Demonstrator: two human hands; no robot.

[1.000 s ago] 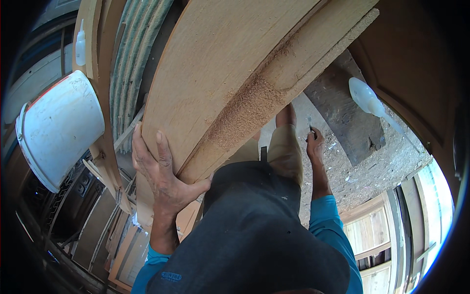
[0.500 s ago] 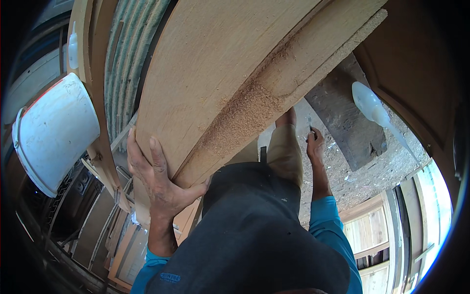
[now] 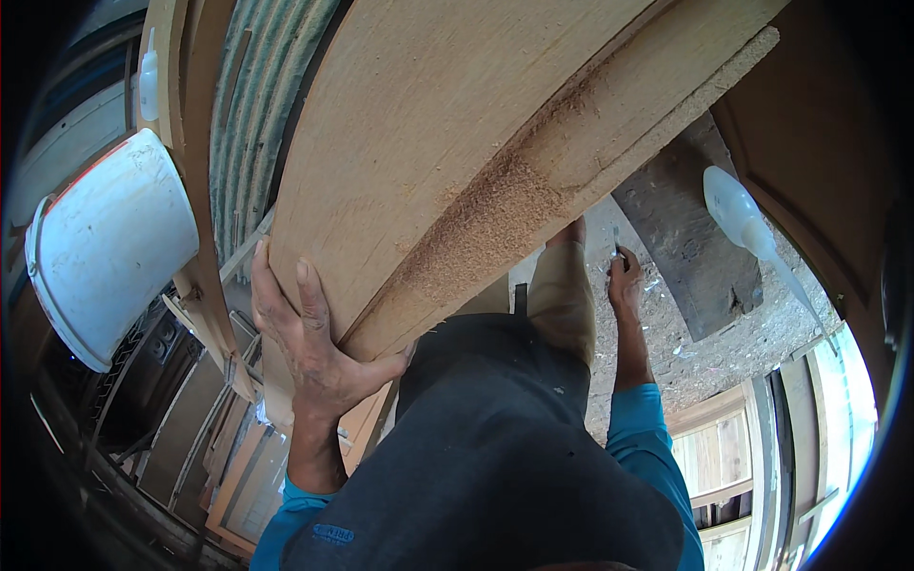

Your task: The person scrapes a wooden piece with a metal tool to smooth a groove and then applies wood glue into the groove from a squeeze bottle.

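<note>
A broad wooden panel slants across the view in front of me, with a recessed strip along its right side. Brown sawdust and shavings lie heaped in that strip. My left hand rests on the panel's near corner, fingers spread over the face and left edge, thumb stretched along the near end. Down at my right side, apart from the panel, my right hand is closed around a slim tool with a narrow metal blade. Its handle is mostly hidden in the fingers.
A white bucket lies tilted at the left, near a small white squeeze bottle. Green corrugated sheets lie beyond. At right are a larger nozzle bottle, a dark board on the littered ground, and wooden door panels.
The panel appears shifted slightly right in view, along with most surroundings. My left hand keeps its place on the corner, and my right hand still holds the slim tool low at my side.
</note>
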